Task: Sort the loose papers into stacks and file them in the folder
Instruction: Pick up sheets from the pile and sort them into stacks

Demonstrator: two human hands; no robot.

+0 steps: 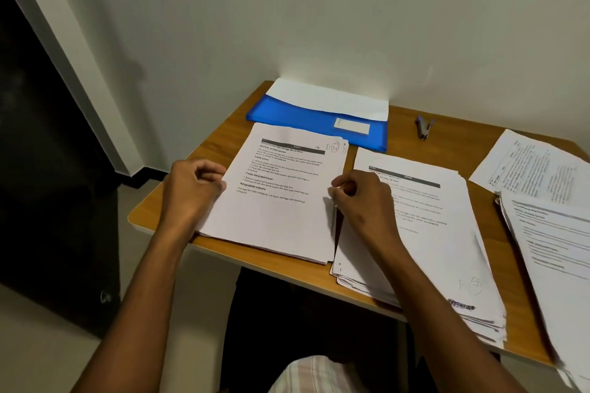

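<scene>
Loose papers lie in stacks on the table [376, 289]; the left stack [281, 198] sits between both sets of fingers, the left hand [191, 187] curled against its left edge and the right hand [360, 198] pinching its right edge, likely to square the sheets; the middle stack [424, 233] lies under the right wrist; the blue folder [306, 120] waits just beyond the fingertips, still to be filled; a stapler [424, 127] rests farther right.
</scene>
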